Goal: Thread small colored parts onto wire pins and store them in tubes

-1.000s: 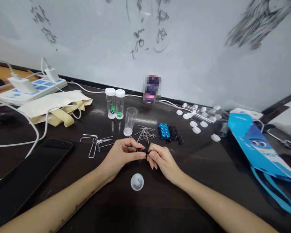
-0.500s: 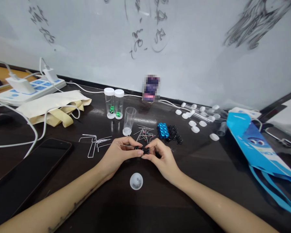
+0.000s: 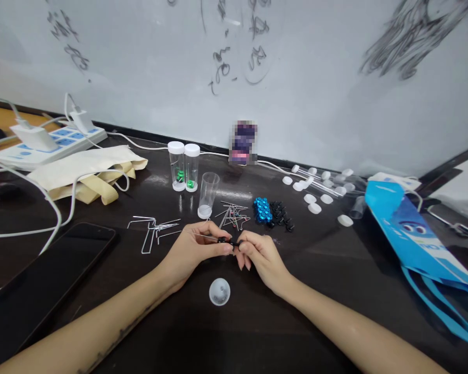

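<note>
Between the fingertips of both hands is a small black part [image 3: 226,240], with a thin metal rod [image 3: 205,236] running from it toward the left palm. My left hand [image 3: 193,249] is closed around its left side. At its right end, my right hand [image 3: 263,257] pinches with thumb and forefinger, the other fingers curled below. Fingers cover much of the part, so its exact kind is unclear. Just in front of the hands sits a small translucent cup [image 3: 219,292] with tiny pieces inside. Behind them lie thin metal pins [image 3: 233,214], blue round pieces [image 3: 262,210] and black small pieces [image 3: 281,215].
Bent metal hex keys [image 3: 153,227] lie left of my hands. An uncapped clear tube [image 3: 208,195] and two capped tubes [image 3: 183,166] stand behind. White caps [image 3: 314,208] and a blue bag [image 3: 425,234] are right; a large phone [image 3: 62,280] and power strip [image 3: 54,148] left.
My right hand has shifted its grip on the black part: fingers that were around its end now pinch it, with other fingertips showing below. The part has tilted slightly down to the right.
</note>
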Available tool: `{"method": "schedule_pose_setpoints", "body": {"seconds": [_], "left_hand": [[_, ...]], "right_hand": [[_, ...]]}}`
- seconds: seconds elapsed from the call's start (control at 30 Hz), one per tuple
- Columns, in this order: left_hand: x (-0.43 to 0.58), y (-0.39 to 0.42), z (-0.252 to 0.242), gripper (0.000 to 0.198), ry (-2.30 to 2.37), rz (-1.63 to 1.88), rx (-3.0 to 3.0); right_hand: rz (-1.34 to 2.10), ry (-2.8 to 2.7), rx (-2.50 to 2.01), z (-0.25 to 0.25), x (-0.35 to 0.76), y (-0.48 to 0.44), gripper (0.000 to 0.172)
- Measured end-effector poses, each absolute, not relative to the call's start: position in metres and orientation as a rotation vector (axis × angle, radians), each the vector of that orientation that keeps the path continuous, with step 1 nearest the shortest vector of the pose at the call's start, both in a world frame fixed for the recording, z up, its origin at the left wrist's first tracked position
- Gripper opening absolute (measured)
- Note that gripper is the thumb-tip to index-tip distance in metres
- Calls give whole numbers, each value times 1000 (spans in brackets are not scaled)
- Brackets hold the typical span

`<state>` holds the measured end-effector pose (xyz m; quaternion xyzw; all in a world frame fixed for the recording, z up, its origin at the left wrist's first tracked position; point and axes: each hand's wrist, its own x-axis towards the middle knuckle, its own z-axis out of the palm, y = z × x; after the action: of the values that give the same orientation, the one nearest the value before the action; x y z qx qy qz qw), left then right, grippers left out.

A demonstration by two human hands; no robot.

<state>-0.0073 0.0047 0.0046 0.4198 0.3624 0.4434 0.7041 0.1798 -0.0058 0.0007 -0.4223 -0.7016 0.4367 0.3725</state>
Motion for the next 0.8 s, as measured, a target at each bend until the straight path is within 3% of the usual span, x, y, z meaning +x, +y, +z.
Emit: {"method": "schedule_pose_setpoints", "body": {"seconds": [0.1, 0.33, 0.43, 0.6, 0.7, 0.8], "left_hand": [[-8, 5, 5, 23, 835, 989, 948], [-7, 4, 6, 24, 814, 982, 946], [-8, 4, 6, 23, 825, 988, 952], [-7, 4, 5, 24, 813, 988, 960], [-7, 4, 5, 24, 833, 991, 969], [-7, 5, 5, 23, 826, 985, 963]], "right_hand": [[974, -1754, -1144, 2, 179, -6, 20], [1153, -1811, -1083, 2, 179, -6, 39], [1011, -1770, -1141, 3, 179, -6, 26], [1138, -1804, -1092, 2, 179, -6, 37], [1023, -1769, -1144, 1, 179, -6, 27], [1032, -1758, -1129, 2, 179, -6, 28]]}}
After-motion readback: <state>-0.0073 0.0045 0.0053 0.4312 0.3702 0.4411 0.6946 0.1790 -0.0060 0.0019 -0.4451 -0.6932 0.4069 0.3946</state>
